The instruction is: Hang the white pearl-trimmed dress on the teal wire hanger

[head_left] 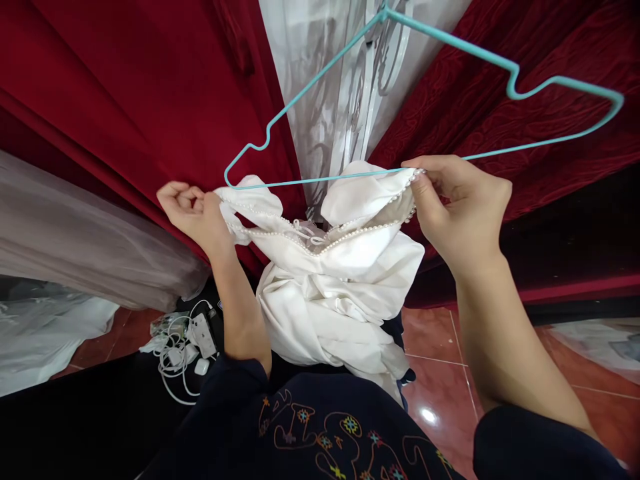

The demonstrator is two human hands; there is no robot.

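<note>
A white dress [320, 293] with pearl beading along its neckline hangs between my two hands, its skirt bunched below near my lap. My left hand [193, 210] is closed on the sleeve or strap side of the dress at the left. Over on the right, my right hand [455, 207] pinches the other beaded edge, and its fingers also meet the lower bar of a light blue hanger [320, 179]. The hanger hangs tilted above the dress, its bar crossing just over the top of the bodice.
Dark red curtains [150, 80] hang on both sides of a white metal grille [367, 100] with sheer white fabric. A power strip [203, 335] with tangled white cables lies on a black surface [100, 413] at lower left. Red floor tiles [435, 340] show at right.
</note>
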